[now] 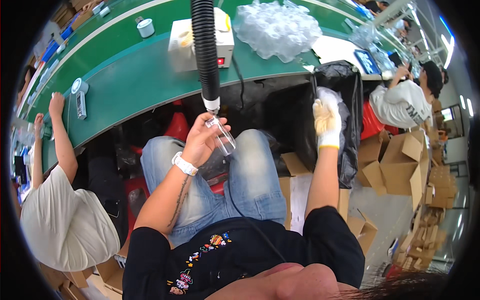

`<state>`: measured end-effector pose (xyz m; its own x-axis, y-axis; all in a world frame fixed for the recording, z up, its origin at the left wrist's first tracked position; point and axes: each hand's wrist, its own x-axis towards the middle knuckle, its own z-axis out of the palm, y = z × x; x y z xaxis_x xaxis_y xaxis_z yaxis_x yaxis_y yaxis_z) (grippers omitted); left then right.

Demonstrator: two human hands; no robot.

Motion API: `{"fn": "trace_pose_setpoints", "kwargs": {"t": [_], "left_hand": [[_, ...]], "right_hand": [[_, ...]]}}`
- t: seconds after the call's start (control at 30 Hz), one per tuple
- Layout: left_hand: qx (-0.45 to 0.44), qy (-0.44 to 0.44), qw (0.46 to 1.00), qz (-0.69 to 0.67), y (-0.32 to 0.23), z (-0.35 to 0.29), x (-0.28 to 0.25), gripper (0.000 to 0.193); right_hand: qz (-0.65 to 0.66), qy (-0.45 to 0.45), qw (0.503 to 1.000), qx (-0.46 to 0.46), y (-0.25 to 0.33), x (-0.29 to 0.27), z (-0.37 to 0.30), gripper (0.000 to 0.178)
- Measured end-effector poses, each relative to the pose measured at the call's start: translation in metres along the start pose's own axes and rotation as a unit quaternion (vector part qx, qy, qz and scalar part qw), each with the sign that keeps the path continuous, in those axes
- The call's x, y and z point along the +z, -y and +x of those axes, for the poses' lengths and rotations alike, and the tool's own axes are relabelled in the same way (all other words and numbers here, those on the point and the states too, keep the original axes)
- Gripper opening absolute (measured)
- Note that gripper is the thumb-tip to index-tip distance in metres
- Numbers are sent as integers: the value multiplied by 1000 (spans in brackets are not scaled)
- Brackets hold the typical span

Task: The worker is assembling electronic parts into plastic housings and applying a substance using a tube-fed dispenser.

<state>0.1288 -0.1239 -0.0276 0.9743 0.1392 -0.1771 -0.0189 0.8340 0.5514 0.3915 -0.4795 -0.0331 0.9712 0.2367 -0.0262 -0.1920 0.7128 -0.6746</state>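
My bare left hand (pixel 201 137), a white watch on its wrist, grips a clear see-through cylinder (pixel 228 144) over my lap. Just above that cylinder hangs the metal-tipped nozzle (pixel 212 103) of a black corrugated hose (pixel 204 47). Whether nozzle and cylinder touch, I cannot tell. My right hand (pixel 326 119) wears a whitish knit glove and is at the mouth of a black plastic bag (pixel 351 107). Its fingers are curled against some translucent plastic (pixel 330 95); what exactly they hold is hidden.
Behind the hose, a white box-shaped device (pixel 179 47) with a red-lit switch stands on the green bench (pixel 122 95). A heap of clear plastic pieces (pixel 277 30) lies to its right. Open cartons (pixel 400 160) stand at right. Co-workers sit on both sides.
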Motion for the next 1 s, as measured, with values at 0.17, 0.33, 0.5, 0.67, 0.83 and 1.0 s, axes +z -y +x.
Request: {"fn": "trace_pose_setpoints", "kwargs": {"t": [0.17,0.33,0.5,0.67,0.83,1.0], "left_hand": [[84,20,996,-14,-1,-4,-15,32],[234,-52,958,155,8,-16,-13,36],[364,30,708,605,10,-80,-5,26],[500,-138,545,659,-86,-78,-22,26],[441,-491,259,705,-274,-48,-106,63],[73,-582,410,699,-358,-41,-146,52]], "right_hand": [[-791,-176,547,-210,-34,-42,-56,52],[-549,54,822,-144,-144,40,-165,48],[41,70,904,421,-195,178,-168,52],[-76,227,915,326,-205,183,-131,63],[-176,270,908,268,-201,175,-137,65],[-221,259,909,241,-199,172,-142,69]]}}
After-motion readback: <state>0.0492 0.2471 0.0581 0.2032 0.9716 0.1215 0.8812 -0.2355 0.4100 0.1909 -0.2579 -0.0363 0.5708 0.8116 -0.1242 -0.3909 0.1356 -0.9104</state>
